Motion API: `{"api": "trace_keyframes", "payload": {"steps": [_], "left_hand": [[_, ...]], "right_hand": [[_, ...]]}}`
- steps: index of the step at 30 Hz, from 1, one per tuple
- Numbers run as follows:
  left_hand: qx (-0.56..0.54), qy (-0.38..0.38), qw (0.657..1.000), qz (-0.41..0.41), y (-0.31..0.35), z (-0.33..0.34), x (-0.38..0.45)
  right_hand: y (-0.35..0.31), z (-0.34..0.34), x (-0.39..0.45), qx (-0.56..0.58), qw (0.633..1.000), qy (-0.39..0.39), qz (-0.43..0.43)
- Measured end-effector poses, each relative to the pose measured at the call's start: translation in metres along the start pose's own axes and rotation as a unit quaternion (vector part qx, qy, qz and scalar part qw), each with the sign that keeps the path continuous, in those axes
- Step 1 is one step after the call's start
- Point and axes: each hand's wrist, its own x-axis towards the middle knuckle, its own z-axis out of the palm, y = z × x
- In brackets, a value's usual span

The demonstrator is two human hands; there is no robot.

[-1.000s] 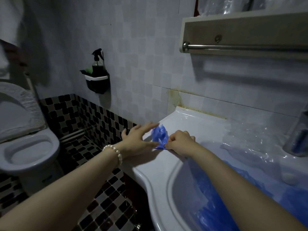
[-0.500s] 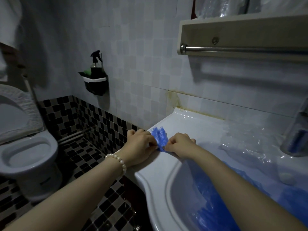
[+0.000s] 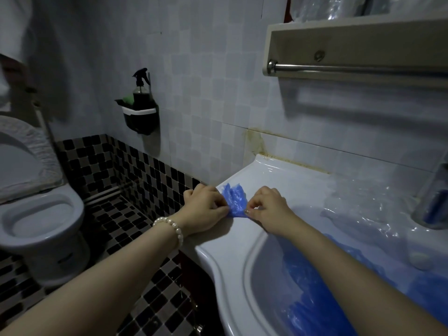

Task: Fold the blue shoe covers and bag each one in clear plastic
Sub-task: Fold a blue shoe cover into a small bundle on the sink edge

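Between the two hands, on the white surface (image 3: 244, 235) by the sink, lies a small blue shoe cover (image 3: 234, 199). It is crumpled and bunched up. The left hand (image 3: 205, 207) pinches its left edge with curled fingers. The right hand (image 3: 268, 207) pinches its right edge, also with curled fingers. Both hands rest low on the surface, close to each other, with only the blue shoe cover in the gap.

The left wrist wears a pearl bracelet (image 3: 171, 226).

Below the right arm, inside the sink bowl (image 3: 261, 282), there is a pile of more blue shoe covers (image 3: 312, 299). Some of them show through a thin see-through layer.

To the right of the right hand, crinkly clear plastic (image 3: 358, 202) lies on the surface near the wall. Farther right stands a cup (image 3: 431, 204) with something blue in it, but it is blurry.

Above the right hand, a shelf with a metal rail (image 3: 358, 70) hangs on the tiled wall.

Up and to the left of the left hand, a black holder (image 3: 140, 117) is stuck to the wall. A dark spray bottle (image 3: 141, 90) stands in it.

Far to the left of the left hand is a white toilet (image 3: 41, 214) with its lid up. The floor (image 3: 135, 238) under the left arm has black and grey squares.
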Motion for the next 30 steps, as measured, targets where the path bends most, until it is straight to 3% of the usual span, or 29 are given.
{"api": "trace_keyframes", "payload": {"steps": [3,8,10,13,15,21,26,30], "left_hand": [[-0.015,0.056,0.998,0.034,-0.003,-0.002,-0.005],[0.018,0.068,0.991,0.111,-0.005,0.004,-0.007],[0.018,0.066,0.992,0.103,-0.003,0.004,-0.005],[-0.008,0.042,0.996,0.08,-0.003,0.002,-0.003],[-0.03,0.031,0.997,0.07,-0.003,0.0,-0.002],[-0.029,0.024,0.998,0.048,-0.003,0.003,0.0],[0.013,0.014,1.0,0.016,-0.003,0.004,0.001],[0.009,0.045,0.999,0.017,-0.003,0.003,-0.001]], "right_hand": [[-0.008,-0.002,0.003,-0.061,0.997,-0.038,0.032],[-0.018,-0.002,0.005,-0.184,0.978,-0.078,0.053],[-0.018,-0.001,0.002,-0.153,0.985,-0.055,0.057],[-0.007,-0.002,-0.007,0.084,0.995,0.048,0.012],[0.0,-0.005,-0.014,0.162,0.983,0.072,-0.041],[0.009,0.001,-0.012,0.077,0.989,0.064,-0.106],[0.01,0.002,-0.016,0.1,0.992,0.035,-0.072],[0.002,0.006,-0.008,0.031,0.999,0.032,-0.017]]}}
